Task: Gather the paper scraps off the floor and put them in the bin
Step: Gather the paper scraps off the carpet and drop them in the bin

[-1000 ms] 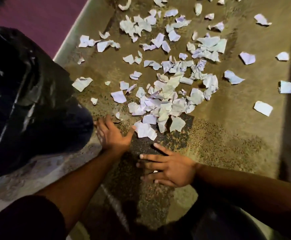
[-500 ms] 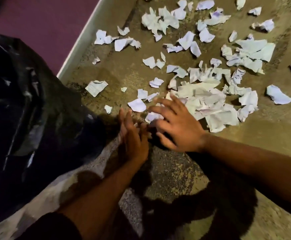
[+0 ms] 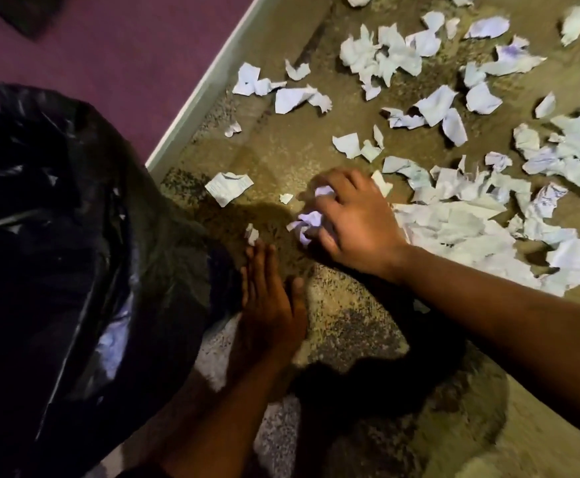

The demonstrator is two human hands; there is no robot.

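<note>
The right hand (image 3: 354,229) is clutching crumpled white paper scraps (image 3: 311,222) on the speckled brown floor (image 3: 350,326). The left hand (image 3: 271,305) is lying flat, fingers straight, beside the black plastic bin bag (image 3: 57,236).

My bin bag (image 3: 57,236) sits left; scraps (image 3: 461,229) spread right and ahead across the floor (image 3: 367,339).

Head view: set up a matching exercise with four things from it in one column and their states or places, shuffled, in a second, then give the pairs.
Things:
1. right hand
2. left hand
3. black bin bag
4. big heap of paper scraps

States or places:
A. at the left edge, beside the purple wall
B. fingers curled round crumpled scraps
C. lies on the floor to the right of the right hand
D. flat, fingers straight, holds nothing

Pairs: 1-B, 2-D, 3-A, 4-C
</note>
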